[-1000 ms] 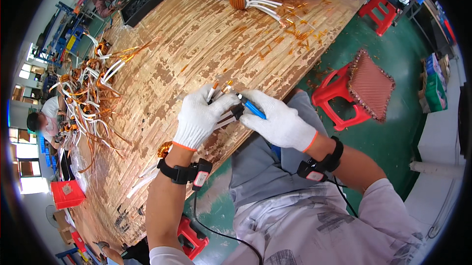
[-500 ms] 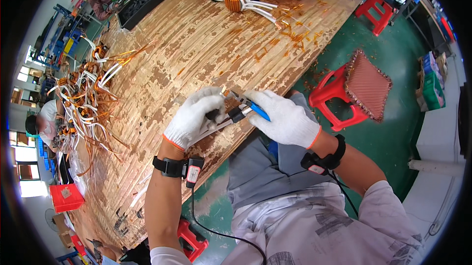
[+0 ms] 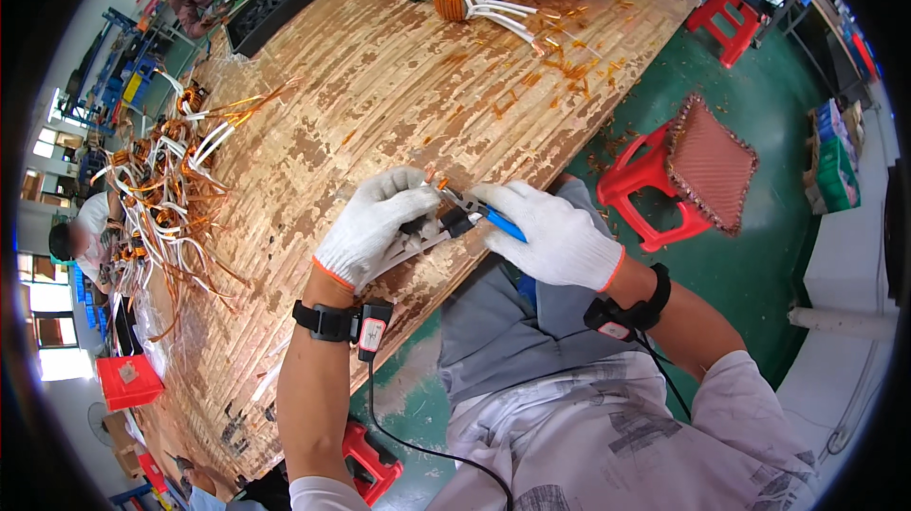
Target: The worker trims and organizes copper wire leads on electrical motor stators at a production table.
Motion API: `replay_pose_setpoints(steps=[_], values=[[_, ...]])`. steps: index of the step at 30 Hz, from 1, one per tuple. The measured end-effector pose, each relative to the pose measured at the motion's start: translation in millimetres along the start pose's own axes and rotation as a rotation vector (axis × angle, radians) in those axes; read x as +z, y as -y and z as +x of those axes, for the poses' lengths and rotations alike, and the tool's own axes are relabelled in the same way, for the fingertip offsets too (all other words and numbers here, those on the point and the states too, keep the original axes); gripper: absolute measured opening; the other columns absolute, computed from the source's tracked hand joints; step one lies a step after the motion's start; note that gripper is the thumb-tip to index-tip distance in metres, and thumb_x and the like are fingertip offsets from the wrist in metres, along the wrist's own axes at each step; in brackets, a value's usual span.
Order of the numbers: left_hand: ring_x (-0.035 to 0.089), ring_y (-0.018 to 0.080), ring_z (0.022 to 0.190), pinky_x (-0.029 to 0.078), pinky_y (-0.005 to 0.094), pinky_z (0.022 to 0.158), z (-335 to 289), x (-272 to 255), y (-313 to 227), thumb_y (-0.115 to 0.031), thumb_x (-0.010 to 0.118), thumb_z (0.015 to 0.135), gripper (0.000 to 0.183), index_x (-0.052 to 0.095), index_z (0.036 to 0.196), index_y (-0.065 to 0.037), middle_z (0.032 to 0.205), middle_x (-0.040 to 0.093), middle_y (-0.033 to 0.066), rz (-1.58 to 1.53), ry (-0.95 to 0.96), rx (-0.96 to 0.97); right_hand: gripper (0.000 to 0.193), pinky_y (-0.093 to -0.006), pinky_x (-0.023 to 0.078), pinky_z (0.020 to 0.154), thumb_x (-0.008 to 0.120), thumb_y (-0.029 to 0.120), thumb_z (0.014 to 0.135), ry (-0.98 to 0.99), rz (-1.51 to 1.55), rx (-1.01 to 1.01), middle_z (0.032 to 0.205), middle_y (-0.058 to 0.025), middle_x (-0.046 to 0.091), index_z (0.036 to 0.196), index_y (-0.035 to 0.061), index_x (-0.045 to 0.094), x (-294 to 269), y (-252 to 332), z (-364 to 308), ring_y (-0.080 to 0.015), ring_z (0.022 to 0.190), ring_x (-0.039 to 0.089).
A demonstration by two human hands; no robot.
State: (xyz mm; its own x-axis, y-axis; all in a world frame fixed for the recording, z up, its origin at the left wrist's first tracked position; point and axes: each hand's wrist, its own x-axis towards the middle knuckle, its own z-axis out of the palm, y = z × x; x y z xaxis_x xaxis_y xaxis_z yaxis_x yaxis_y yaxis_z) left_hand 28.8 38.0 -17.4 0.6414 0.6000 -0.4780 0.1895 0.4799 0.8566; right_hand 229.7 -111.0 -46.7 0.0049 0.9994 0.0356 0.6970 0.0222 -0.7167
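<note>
My left hand (image 3: 378, 226), in a white knit glove, is closed around a bundle of white-sleeved wires (image 3: 414, 249) with black sections. Copper wire ends (image 3: 440, 185) stick out beyond its fingertips. My right hand (image 3: 555, 238), gloved the same way, grips blue-handled pliers (image 3: 505, 224). Their metal jaws point left and lie close beside the copper ends; whether they touch the wire is too small to tell. Both hands are just above the near edge of the wooden table (image 3: 332, 122). The glove hides part of the bundle.
Wound copper coils with white leads (image 3: 454, 0) lie at the far side, near orange scraps (image 3: 569, 70). A tangled coil pile (image 3: 161, 193) covers the left. A black tray (image 3: 285, 0) stands by a co-worker. Red stools (image 3: 655, 188) are on the right.
The pliers have moved slightly right and toward me, along with my right hand. More orange-copper wire now shows by the jaws. My left hand has barely moved.
</note>
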Motion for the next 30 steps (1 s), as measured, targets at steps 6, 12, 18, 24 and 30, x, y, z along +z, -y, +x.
replay_pose_setpoints(steps=[6,12,18,24,30], values=[[0.066,0.0152,0.063,0.054,0.0257,0.056,0,-3,3,-0.009,0.069,0.095,0.021,0.060,0.112,-0.002,0.085,0.069,0.0078,-0.064,0.044,-0.028,0.049,-0.0482,0.055,0.090,0.065,0.033,0.097,0.013,0.028,0.002,0.121,-0.0200,0.063,0.139,0.0117,0.053,-3,3,-3,-0.0407,0.106,0.067],[0.061,0.0087,0.059,0.048,0.0218,0.051,-2,4,-1,-0.016,0.070,0.096,0.017,0.063,0.106,-0.004,0.084,0.069,0.0045,0.006,0.076,-0.064,0.049,-0.0482,0.055,0.092,0.064,0.034,0.097,0.022,-0.116,-0.033,0.120,-0.0201,0.063,0.139,0.0117,0.053,-1,2,2,-0.0400,0.108,0.067],[0.062,0.0100,0.062,0.048,0.0213,0.051,-2,0,-2,-0.013,0.069,0.096,0.018,0.062,0.109,-0.002,0.087,0.070,0.0058,0.084,0.156,-0.067,0.047,-0.0453,0.053,0.094,0.062,0.034,0.098,0.027,0.018,0.017,0.117,-0.0193,0.064,0.138,0.0104,0.054,3,0,-1,-0.0377,0.107,0.067],[0.052,0.0076,0.049,0.039,0.0203,0.044,-6,10,-4,-0.014,0.067,0.095,0.015,0.061,0.102,-0.003,0.078,0.066,0.0056,0.045,0.066,-0.065,0.048,-0.0433,0.051,0.093,0.069,0.027,0.093,-0.035,0.184,-0.064,0.114,-0.0160,0.064,0.137,0.0104,0.057,9,0,-2,-0.0353,0.104,0.065],[0.044,0.0052,0.047,0.029,0.0209,0.040,-18,-5,-9,-0.018,0.065,0.096,0.017,0.060,0.100,-0.002,0.072,0.060,0.0032,-0.072,0.318,-0.064,0.053,-0.0445,0.049,0.097,0.073,0.019,0.086,-0.261,-0.258,-0.489,0.119,-0.0071,0.061,0.137,0.0139,0.058,10,-17,23,-0.0320,0.111,0.060]])
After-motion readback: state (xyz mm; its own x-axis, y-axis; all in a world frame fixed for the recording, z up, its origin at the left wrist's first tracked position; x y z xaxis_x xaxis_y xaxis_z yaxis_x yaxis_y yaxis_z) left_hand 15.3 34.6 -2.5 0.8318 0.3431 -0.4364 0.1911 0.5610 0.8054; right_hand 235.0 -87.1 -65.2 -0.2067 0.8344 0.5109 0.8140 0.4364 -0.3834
